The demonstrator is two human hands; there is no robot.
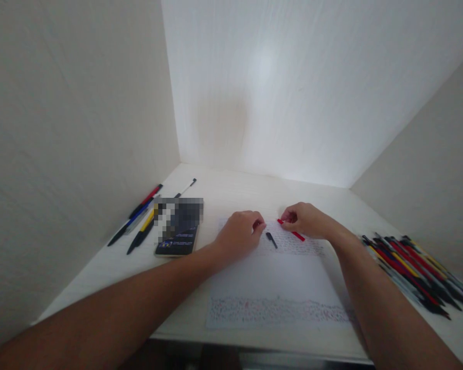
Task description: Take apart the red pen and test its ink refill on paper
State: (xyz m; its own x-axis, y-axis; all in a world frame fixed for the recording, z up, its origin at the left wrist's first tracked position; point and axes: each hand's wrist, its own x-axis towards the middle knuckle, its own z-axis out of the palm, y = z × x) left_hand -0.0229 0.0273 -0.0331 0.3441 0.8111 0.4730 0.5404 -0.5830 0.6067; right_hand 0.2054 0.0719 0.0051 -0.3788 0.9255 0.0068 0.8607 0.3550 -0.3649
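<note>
My right hand (pixel 304 220) is closed over a slim red pen part (pixel 299 236), thumb and fingers across its middle. Both red ends show beyond the fingers, above the upper part of a written sheet of paper (pixel 270 277). To its left, my left hand (pixel 241 231) has thumb and index finger pressed together at the tips. Whatever may be in that pinch is too small or hidden to make out. Between the hands a small black pen cap (pixel 272 240) lies on the handwriting, apart from both.
Many pens (pixel 416 272) lie in a bundle at the right. More pens (pixel 139 221) are spread along the left wall. A dark phone-like box (pixel 177 241), partly blurred out, sits left of the paper. White panels (pixel 262 103) enclose the white desk on three sides.
</note>
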